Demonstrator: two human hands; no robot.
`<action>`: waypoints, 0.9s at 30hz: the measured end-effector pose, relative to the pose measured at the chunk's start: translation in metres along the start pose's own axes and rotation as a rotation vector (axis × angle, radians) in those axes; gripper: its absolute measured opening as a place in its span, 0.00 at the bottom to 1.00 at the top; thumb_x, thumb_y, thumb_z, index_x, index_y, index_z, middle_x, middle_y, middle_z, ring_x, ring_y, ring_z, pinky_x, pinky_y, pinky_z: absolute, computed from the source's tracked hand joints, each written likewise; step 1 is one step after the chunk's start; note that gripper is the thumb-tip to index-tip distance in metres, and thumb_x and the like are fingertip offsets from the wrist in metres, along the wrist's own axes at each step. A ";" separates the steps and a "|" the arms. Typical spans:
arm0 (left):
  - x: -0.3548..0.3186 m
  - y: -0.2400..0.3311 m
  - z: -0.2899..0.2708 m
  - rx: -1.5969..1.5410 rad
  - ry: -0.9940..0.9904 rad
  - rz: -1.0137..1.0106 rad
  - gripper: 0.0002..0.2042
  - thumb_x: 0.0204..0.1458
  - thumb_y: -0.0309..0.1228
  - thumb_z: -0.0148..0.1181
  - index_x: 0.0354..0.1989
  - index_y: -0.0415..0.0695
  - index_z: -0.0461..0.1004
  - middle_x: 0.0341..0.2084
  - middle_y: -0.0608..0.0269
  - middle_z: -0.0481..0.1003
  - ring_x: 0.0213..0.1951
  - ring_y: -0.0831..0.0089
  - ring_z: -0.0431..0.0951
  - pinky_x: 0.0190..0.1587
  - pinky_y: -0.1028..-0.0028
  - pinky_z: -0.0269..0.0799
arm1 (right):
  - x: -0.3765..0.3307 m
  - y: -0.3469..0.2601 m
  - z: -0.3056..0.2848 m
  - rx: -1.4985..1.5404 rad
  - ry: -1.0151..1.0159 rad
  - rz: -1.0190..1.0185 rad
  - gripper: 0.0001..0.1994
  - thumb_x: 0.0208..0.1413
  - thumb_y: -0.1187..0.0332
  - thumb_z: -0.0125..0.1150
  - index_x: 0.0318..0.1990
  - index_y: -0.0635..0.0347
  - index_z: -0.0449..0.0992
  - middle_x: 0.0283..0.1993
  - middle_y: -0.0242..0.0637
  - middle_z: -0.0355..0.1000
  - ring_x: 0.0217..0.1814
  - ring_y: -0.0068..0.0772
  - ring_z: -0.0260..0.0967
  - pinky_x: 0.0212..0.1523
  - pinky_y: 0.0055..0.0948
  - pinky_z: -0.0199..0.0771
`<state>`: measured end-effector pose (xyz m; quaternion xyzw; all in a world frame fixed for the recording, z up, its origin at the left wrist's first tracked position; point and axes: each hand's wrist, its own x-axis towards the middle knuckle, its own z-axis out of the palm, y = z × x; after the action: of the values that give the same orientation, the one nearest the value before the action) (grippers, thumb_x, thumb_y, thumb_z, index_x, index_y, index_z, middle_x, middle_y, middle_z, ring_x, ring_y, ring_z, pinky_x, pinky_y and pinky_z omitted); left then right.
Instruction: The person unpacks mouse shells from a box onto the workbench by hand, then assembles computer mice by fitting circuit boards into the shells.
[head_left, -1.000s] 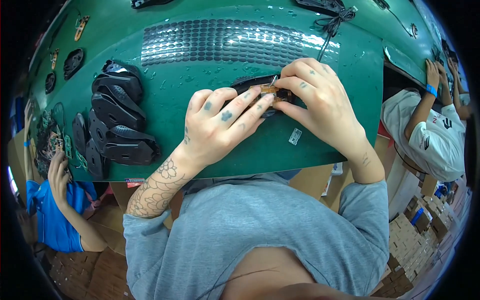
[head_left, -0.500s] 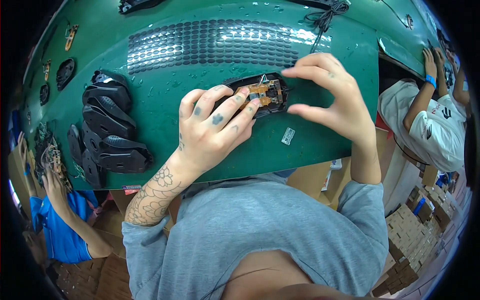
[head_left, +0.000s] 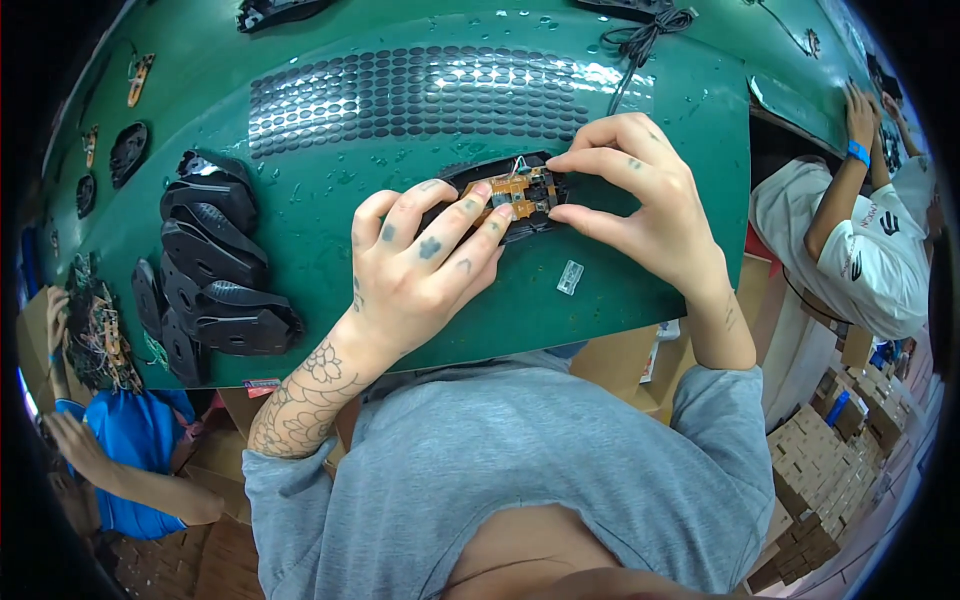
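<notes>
An opened computer mouse base (head_left: 478, 172) lies in front of me on the green table, its black lower shell holding an orange-brown circuit board (head_left: 515, 190) with thin wires. My left hand (head_left: 422, 248) holds it from the left, fingertips pressed on the board. At the right end of the base, my right hand (head_left: 655, 200) grips with thumb and index finger on either side. The hands hide part of the shell. Just below the base, a small clear plastic piece (head_left: 570, 277) rests on the table.
Black mouse shells (head_left: 215, 250) are stacked at the left. Behind the base lies a sheet of black oval pads (head_left: 400, 90), with a coiled black cable (head_left: 645, 38) to its right. Circuit boards (head_left: 105, 330) pile up far left. Co-workers' arms (head_left: 150, 490) show at both sides.
My right hand has moved left, its thumb and index finger closing in on the right end of the mouse base. My left hand stays on the board. The left co-worker's arm has lowered.
</notes>
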<state>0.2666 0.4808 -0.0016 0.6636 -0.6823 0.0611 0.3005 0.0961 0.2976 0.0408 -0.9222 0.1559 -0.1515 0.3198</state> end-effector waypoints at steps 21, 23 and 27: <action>0.003 -0.012 -0.013 -0.019 -0.079 -0.014 0.19 0.43 0.24 0.67 0.46 0.56 0.82 0.49 0.79 0.81 0.45 0.71 0.72 0.58 0.64 0.61 | 0.015 -0.010 0.008 -0.124 -0.094 -0.066 0.16 0.40 0.72 0.75 0.41 0.57 0.81 0.44 0.32 0.72 0.45 0.34 0.67 0.48 0.32 0.70; 0.003 -0.014 -0.014 -0.007 -0.074 0.005 0.19 0.44 0.24 0.66 0.47 0.56 0.82 0.49 0.80 0.81 0.45 0.72 0.71 0.58 0.64 0.61 | 0.015 -0.010 0.008 -0.122 -0.097 -0.067 0.16 0.41 0.72 0.75 0.41 0.58 0.81 0.44 0.32 0.72 0.45 0.34 0.67 0.48 0.32 0.70; 0.003 -0.015 -0.014 0.028 -0.066 0.042 0.19 0.45 0.24 0.65 0.47 0.56 0.81 0.51 0.82 0.81 0.45 0.73 0.70 0.59 0.65 0.60 | 0.015 -0.010 0.007 -0.122 -0.099 -0.066 0.16 0.41 0.71 0.75 0.41 0.58 0.81 0.44 0.32 0.72 0.45 0.34 0.67 0.48 0.32 0.70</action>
<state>0.2860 0.4830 0.0066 0.6549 -0.7049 0.0549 0.2669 0.1141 0.3031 0.0443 -0.9509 0.1183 -0.1065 0.2653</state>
